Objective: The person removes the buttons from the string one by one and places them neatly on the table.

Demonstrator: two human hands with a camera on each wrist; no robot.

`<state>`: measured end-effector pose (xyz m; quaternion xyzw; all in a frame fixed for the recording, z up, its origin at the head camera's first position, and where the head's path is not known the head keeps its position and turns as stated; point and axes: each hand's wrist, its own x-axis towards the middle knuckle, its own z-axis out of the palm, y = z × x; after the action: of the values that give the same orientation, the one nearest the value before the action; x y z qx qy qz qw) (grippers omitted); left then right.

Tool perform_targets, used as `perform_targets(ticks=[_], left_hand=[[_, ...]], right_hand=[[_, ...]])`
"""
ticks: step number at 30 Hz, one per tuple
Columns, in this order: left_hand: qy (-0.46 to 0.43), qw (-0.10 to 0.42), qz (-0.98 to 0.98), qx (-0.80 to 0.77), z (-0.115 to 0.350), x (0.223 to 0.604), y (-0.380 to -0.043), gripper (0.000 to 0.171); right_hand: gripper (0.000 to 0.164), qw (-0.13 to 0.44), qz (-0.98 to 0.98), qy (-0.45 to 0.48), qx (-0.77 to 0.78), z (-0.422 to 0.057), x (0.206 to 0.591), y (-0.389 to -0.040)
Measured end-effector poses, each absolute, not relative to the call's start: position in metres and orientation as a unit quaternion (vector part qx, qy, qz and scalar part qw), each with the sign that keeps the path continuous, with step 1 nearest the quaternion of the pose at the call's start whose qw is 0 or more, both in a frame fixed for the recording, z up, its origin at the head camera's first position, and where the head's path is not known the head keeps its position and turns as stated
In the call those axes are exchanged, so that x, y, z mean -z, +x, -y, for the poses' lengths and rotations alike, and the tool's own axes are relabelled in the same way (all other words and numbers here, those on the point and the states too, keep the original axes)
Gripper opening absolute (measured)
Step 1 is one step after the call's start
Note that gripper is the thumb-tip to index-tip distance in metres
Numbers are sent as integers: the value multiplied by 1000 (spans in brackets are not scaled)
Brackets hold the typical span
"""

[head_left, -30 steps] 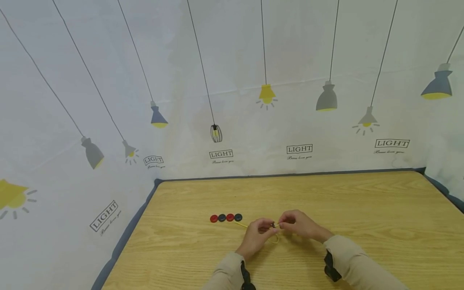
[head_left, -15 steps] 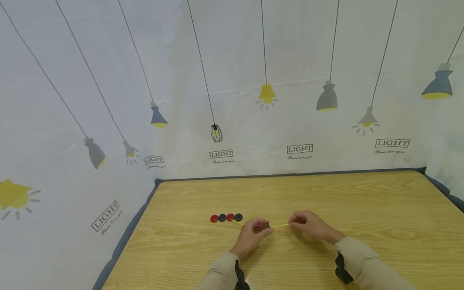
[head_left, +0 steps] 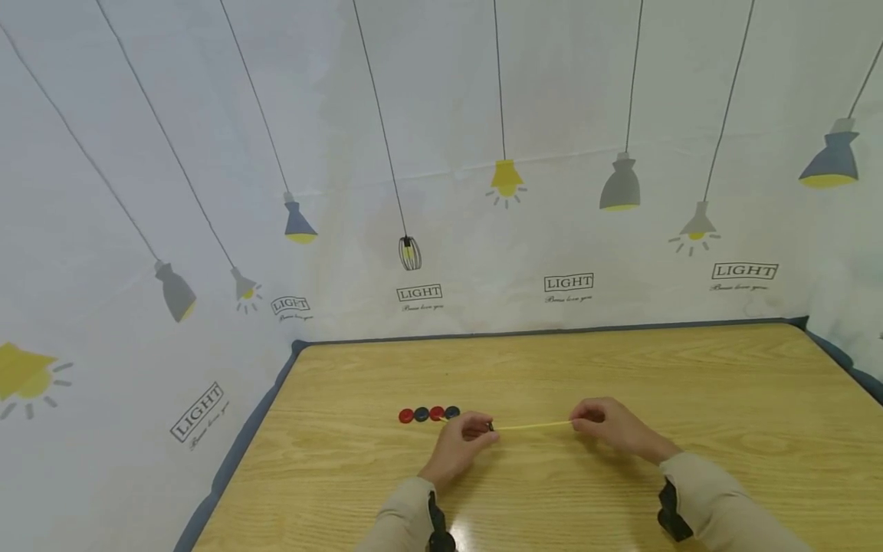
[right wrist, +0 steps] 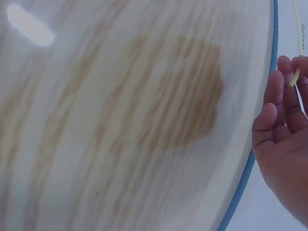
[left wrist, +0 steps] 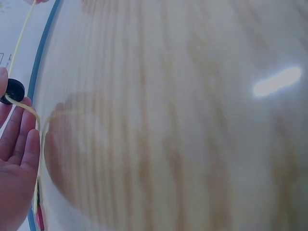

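Note:
My left hand [head_left: 455, 446] pinches a black round button [left wrist: 16, 89] between thumb and fingers, a little above the table. A yellow string [head_left: 534, 426] runs through the button and stretches nearly straight to my right hand [head_left: 616, 428]. There the thumb and fingertips pinch the string close to its end [right wrist: 294, 78]. On the other side of the button the string's tail [left wrist: 37, 118] hangs down past the left palm. Behind the left hand, a red button [head_left: 406, 415] and a dark button [head_left: 422, 414] lie in a row with another red button [head_left: 438, 413] and another dark button [head_left: 452, 412].
The wooden table [head_left: 662, 383] has a glossy top that reflects the hands and a lamp. A white cloth wall [head_left: 469, 230] printed with hanging lamps stands along its back and sides. A dark blue strip [head_left: 258, 425] follows the table's edge.
My hands have drawn apart, the left going left with the button and the right going right. The yellow string between them has lengthened and straightened. The row of buttons stays in place.

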<state>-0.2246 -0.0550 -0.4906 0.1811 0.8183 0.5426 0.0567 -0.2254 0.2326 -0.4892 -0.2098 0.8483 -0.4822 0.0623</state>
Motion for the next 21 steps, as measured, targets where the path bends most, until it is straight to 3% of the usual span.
perform_targets(ticks=[9,21], left_hand=[[191,47,-820,-538,73,507,-238,32],[201,54,-825,-526,89,473,-223,30]], right_hand=[[19,53,-862,-185,469,-241,485,-224],[19,49,-858,-179,480,-250,481,-219]])
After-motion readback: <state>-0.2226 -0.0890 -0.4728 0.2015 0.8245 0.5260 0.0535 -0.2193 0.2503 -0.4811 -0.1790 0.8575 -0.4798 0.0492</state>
